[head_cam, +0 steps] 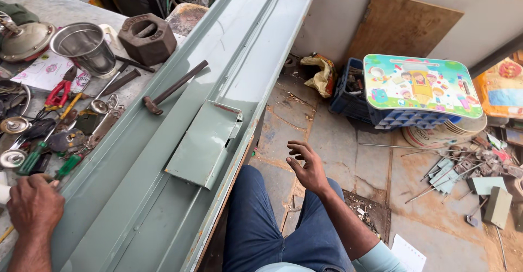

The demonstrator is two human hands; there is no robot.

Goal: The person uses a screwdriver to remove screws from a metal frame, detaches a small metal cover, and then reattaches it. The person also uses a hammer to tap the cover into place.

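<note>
the person sat beside the bench (32,10), blue-trousered knees in the lower middle of the view, with a long grey-green sheet-metal panel (180,141) lying across the bench's right edge and running from the near corner up to the far one. a smaller folded bracket (204,144) of the same grey-green metal lay on the panel, near its right flange and about midway along it. further up, a hammer (173,88) with a rusty head rested aslant across the panel's left channel.

the left hand (34,205) was closed in a fist at the near left edge of the bench, gripping something pale that poked out at the frame's edge (too little showed to say what it was). the right hand (308,165) hung loose and held nothing, fingers half curled, out over the stone floor (327,130) and well apart from the panel.

the work looked to be at a pause between steps: the bracket lay on the panel but neither hand touched it. any next move on the bracket would have called for the free right hand to come back across the flange, and a tool from the clutter at the bench's left edge, where red-handled pliers (59,93), green-handled screwdrivers (32,158), a steel cup (86,47) and a heavy hexagonal weight (147,37) lay.
</note>
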